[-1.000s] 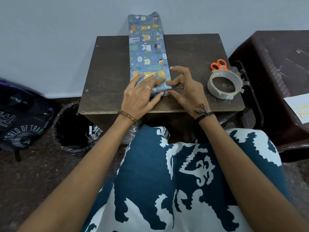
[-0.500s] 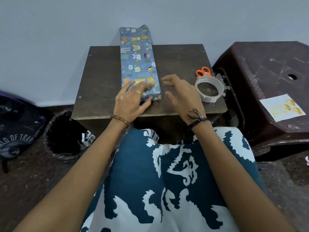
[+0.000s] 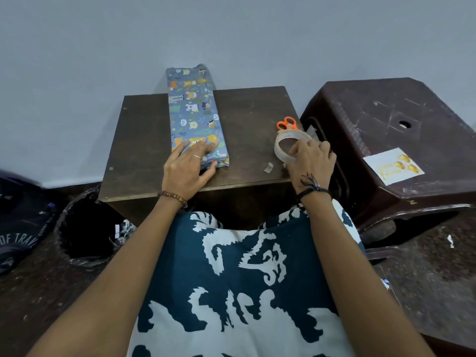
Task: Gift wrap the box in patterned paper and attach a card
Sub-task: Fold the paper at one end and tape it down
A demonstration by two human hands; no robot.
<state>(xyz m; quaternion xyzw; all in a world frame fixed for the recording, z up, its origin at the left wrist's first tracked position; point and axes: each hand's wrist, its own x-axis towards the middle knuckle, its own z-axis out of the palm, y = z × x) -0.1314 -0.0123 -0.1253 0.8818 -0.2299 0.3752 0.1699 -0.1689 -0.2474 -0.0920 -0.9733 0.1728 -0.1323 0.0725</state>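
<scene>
Resting under left hand (image 3: 186, 167) fingers (image 3: 199, 148): wrapped box (image 3: 194, 112).

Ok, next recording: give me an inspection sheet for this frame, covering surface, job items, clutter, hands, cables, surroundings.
Surface: dark wooden table, scuffed.
Job's things: wrapped box lying lengthwise, far end past the table edge; tape roll; orange scissors; card on the plastic stool.
Clutter: tape scrap.
Hands: left hand flat on the box's near end; right hand grips the tape roll.
Cables: nothing seen.
Surroundings: bin, bag, wall.
</scene>
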